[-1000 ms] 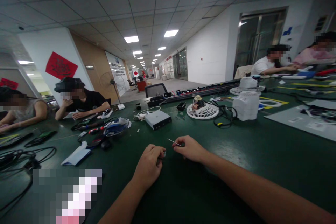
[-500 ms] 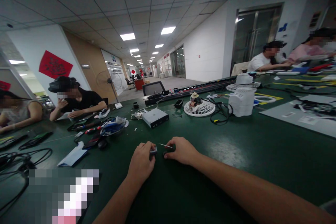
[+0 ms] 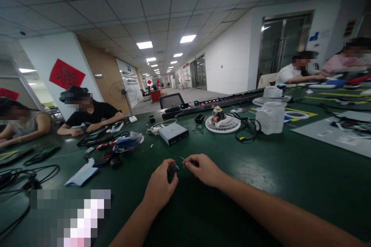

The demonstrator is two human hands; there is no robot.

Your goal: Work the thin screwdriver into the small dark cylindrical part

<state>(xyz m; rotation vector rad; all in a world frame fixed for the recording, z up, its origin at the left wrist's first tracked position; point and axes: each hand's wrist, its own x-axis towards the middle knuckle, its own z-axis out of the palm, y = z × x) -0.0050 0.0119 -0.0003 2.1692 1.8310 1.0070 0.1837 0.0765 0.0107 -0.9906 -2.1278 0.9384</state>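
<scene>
The left hand [image 3: 160, 183] is now turning the dark side of a small rounded part [image 3: 173, 168] upward, pinching it above the smooth green tabletop [image 3: 185, 220]. The right hand [image 3: 207, 170] is gripping a thin, pointed metallic rod [image 3: 184, 159] beside it, nearer the boxy optical drive [image 3: 174, 134] than the ribbed white fan grille [image 3: 228, 124]. Across the table, a black-shirted person [image 3: 94, 112] is now lowering a previously raised hand.

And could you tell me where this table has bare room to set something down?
The widest bare patch of green tabletop lies between the right hand and the gray board; a narrower strip separates the left hand from the silver drive. It is crowded at left, with black cables and a blue bundle, and around the white grille.
</scene>
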